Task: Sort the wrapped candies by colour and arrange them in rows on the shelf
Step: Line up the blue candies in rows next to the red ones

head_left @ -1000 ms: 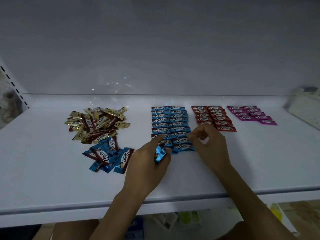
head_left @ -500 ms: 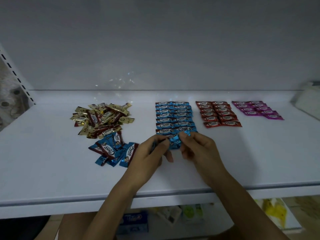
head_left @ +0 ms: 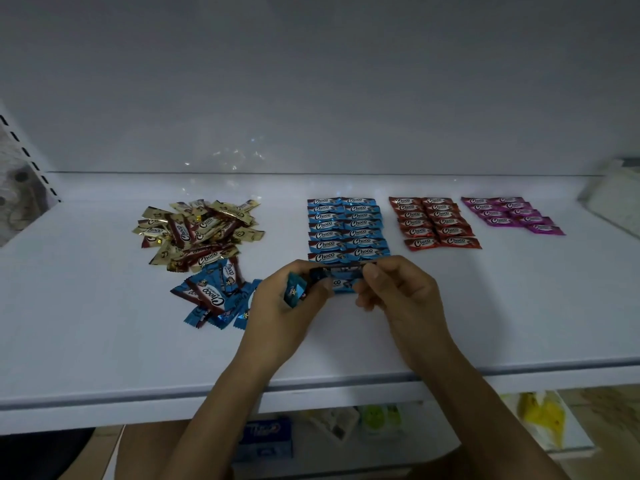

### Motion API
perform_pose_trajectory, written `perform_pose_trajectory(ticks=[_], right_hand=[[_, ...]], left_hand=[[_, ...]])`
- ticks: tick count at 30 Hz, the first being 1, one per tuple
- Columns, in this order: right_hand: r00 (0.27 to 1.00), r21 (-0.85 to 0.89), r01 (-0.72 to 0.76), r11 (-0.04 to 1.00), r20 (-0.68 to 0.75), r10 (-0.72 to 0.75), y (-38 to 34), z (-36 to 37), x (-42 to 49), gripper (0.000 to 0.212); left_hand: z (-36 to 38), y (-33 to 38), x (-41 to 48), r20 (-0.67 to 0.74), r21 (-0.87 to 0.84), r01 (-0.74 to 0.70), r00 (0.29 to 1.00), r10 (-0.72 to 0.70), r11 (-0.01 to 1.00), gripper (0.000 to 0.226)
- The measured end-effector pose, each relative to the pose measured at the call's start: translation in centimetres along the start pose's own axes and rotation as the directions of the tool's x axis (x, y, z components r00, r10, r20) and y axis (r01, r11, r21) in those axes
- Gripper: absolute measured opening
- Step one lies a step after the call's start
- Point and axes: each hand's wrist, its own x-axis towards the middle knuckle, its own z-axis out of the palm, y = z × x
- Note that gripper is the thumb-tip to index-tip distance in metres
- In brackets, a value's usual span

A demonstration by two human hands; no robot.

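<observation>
On the white shelf (head_left: 104, 341) lie two columns of blue candies (head_left: 346, 230), two of red candies (head_left: 436, 221) and two of purple candies (head_left: 509, 214). A loose heap of gold and brown candies (head_left: 197, 232) sits at the left, with a small pile of blue candies (head_left: 214, 294) in front of it. My left hand (head_left: 287, 317) and my right hand (head_left: 398, 296) together pinch one blue candy (head_left: 341, 277) by its ends, just in front of the blue columns. A second blue candy (head_left: 294, 291) is tucked in my left hand.
A pale box-like object (head_left: 616, 199) stands at the shelf's far right. A slotted upright (head_left: 27, 157) runs along the left side. Below the shelf's front edge (head_left: 346, 386), packets lie on a lower level (head_left: 374, 424).
My right hand came off the blue rows and met the left hand. Both now hold one blue candy between them in front of the rows.
</observation>
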Motion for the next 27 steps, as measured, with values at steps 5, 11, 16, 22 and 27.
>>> perform_pose_trajectory(ticks=[5, 11, 16, 22, 27], right_hand=[[1.0, 0.022, 0.022, 1.0, 0.012, -0.022, 0.1, -0.2, -0.1, 0.02], [0.999, 0.006, 0.032, 0.999, -0.017, -0.032, 0.3, -0.1, -0.1, 0.022], [0.999, 0.034, -0.005, 0.999, -0.032, 0.006, 0.2, -0.1, -0.1, 0.035], [0.993, -0.073, 0.027, 0.997, -0.109, -0.035, 0.1, -0.3, 0.2, 0.022], [0.96, -0.564, 0.248, 0.788, 0.25, -0.123, -0.2, -1.6, 1.0, 0.026]], left_hand=[[-0.2, 0.3, -0.1, 0.02, -0.257, 0.063, 0.998, -0.06, 0.964, 0.02], [-0.2, 0.4, -0.3, -0.038, -0.218, 0.029, 0.999, -0.039, 0.975, 0.021], [-0.1, 0.4, -0.3, -0.051, -0.221, 0.026, 0.998, -0.038, 0.975, 0.026], [0.0, 0.7, -0.3, -0.035, -0.205, 0.043, 0.998, -0.052, 0.978, 0.023], [-0.1, -0.1, 0.0, -0.192, -0.202, 0.048, 0.977, -0.088, 0.978, 0.017]])
